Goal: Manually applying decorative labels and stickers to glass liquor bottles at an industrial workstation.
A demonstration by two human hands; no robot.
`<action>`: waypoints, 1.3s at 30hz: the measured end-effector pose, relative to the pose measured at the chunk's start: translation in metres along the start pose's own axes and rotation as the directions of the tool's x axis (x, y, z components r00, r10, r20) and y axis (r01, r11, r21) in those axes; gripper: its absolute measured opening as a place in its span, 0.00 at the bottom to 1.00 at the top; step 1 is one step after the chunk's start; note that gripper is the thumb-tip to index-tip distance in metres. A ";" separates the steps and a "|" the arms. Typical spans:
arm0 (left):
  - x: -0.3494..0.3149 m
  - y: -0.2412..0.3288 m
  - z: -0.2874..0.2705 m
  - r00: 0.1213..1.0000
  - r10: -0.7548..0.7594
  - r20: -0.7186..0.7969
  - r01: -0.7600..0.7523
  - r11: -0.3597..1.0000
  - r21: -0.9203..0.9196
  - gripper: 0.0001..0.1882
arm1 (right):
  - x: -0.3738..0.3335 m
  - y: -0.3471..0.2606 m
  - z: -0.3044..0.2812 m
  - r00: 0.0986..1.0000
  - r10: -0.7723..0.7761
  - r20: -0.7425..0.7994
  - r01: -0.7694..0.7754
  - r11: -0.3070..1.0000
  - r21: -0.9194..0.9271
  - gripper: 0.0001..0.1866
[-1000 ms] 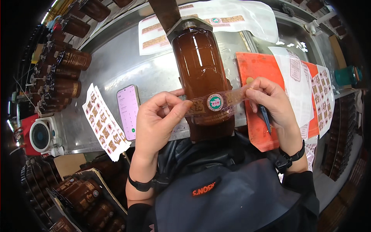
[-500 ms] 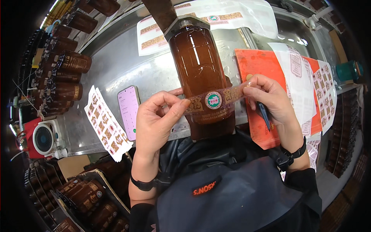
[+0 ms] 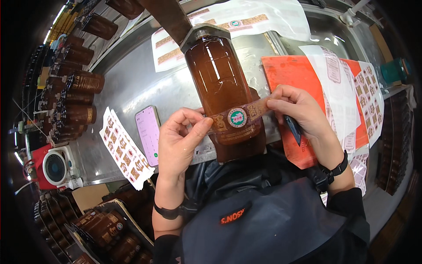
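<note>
A large glossy brown bottle-shaped vessel (image 3: 217, 75) leans lengthwise on a brown stand, its neck in a notched block (image 3: 203, 36) at the far end. Across its near part lies a clear label strip (image 3: 238, 118) with gold print and a round green-and-white emblem. My left hand (image 3: 187, 134) pinches the strip's left end at the vessel's side. With thumb and forefinger, my right hand (image 3: 303, 110) pinches the right end, slightly higher and stretched out from the surface. A dark blue flat tool (image 3: 293, 130) is tucked under that hand's other fingers.
A phone (image 3: 148, 134) and label sheets (image 3: 125, 152) lie left on the metal bench. On the right, an orange board (image 3: 285, 72) bears more sheets (image 3: 336, 88). Brown jars (image 3: 85, 83) crowd the left shelf, above a small white fan (image 3: 55, 167).
The view has shifted slightly. Both hands still hold the strip across the vessel, and its right end now sits tilted a little higher.
</note>
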State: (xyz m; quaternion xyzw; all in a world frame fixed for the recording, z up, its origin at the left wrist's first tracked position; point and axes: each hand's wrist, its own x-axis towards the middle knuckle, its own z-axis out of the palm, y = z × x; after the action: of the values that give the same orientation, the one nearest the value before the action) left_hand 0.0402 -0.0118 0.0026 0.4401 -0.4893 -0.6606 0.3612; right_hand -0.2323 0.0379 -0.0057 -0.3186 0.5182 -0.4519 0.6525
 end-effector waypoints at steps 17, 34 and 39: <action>0.009 0.018 0.046 0.987 0.060 0.151 -0.060 0.998 -0.006 0.50 | 0.006 -0.013 0.030 0.985 -0.067 0.161 0.079 0.994 -0.073 0.36; 0.010 0.015 0.042 0.982 0.058 0.178 -0.058 0.998 -0.005 0.49 | 0.009 -0.003 0.031 0.981 -0.060 0.186 0.046 0.996 0.074 0.38; 0.013 0.001 0.029 0.977 0.113 0.180 -0.093 0.989 -0.116 0.48 | 0.006 -0.012 0.033 0.986 -0.008 0.164 0.002 0.999 0.035 0.38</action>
State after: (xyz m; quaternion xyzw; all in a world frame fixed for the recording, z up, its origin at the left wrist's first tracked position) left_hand 0.0082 -0.0139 0.0042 0.3305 -0.5071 -0.7046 0.3705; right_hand -0.2035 0.0255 0.0113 -0.3446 0.4537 -0.4347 0.6974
